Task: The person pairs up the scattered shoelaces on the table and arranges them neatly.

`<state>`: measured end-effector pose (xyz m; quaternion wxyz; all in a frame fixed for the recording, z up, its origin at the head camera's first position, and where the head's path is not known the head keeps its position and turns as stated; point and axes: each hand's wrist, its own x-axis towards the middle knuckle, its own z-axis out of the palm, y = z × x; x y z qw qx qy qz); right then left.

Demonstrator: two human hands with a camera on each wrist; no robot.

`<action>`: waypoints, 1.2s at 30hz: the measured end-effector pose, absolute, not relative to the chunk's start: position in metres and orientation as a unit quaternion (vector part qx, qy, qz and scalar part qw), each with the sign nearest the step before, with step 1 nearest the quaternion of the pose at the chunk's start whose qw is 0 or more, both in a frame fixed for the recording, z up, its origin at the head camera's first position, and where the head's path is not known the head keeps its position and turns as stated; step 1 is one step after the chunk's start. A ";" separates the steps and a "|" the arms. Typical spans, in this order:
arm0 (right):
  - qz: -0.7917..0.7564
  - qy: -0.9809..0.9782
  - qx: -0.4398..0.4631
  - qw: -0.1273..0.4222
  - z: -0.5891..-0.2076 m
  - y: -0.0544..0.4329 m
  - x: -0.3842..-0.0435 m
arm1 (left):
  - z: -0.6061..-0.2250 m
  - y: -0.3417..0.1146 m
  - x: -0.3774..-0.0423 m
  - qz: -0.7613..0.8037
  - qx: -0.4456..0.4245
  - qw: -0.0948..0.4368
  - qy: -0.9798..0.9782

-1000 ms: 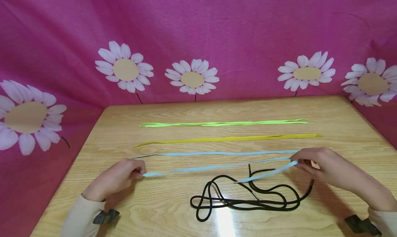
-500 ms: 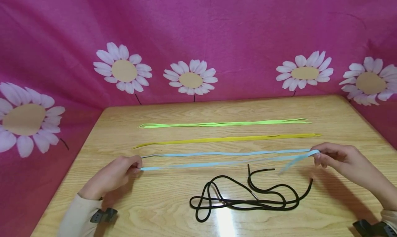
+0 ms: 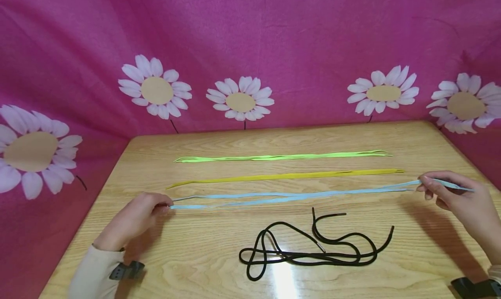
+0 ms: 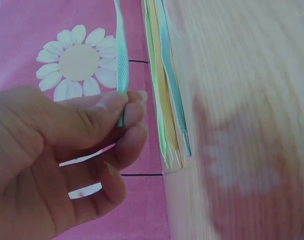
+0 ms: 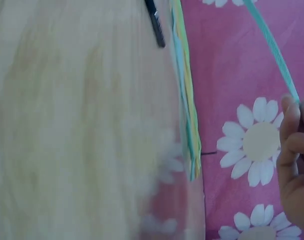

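A light blue flat shoelace (image 3: 254, 201) stretches between my two hands across the table. My left hand (image 3: 131, 218) pinches its left end between thumb and fingers; the short tip pokes out below the thumb in the left wrist view, where the lace (image 4: 123, 65) runs upward. At the far right my right hand (image 3: 459, 199) pinches the other part, and a loose tail lies back over the hand. In the right wrist view the taut lace (image 5: 271, 47) meets the fingertips. Another light blue strand (image 3: 231, 196) lies on the table just behind, overlapped by the held lace toward the right.
Farther back lie a yellow shoelace (image 3: 274, 176) and a neon green shoelace bundle (image 3: 282, 156), both straight and roughly parallel. A black round cord (image 3: 305, 256) lies looped and tangled in front on the wooden table (image 3: 195, 255). A pink daisy-print cloth (image 3: 305, 38) hangs behind.
My right hand has moved right and slightly back, drawing the blue shoelace out straighter over its strand. The left hand has shifted slightly left and back, still pinching its end.
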<state>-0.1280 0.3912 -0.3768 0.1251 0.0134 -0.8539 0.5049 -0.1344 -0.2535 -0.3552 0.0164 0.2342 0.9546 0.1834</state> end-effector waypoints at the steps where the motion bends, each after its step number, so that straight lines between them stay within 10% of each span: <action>1: 0.495 -0.859 0.012 0.132 -0.378 0.392 -0.128 | -0.355 -0.254 -0.135 0.181 0.234 0.012 0.955; 16: 0.119 -0.940 0.175 0.269 -0.385 0.412 -0.149 | -0.358 -0.261 -0.145 0.149 0.206 -0.038 0.966; 36: 0.022 -0.964 0.223 0.145 -0.385 0.415 -0.177 | -0.376 -0.265 -0.169 0.151 0.204 -0.044 0.966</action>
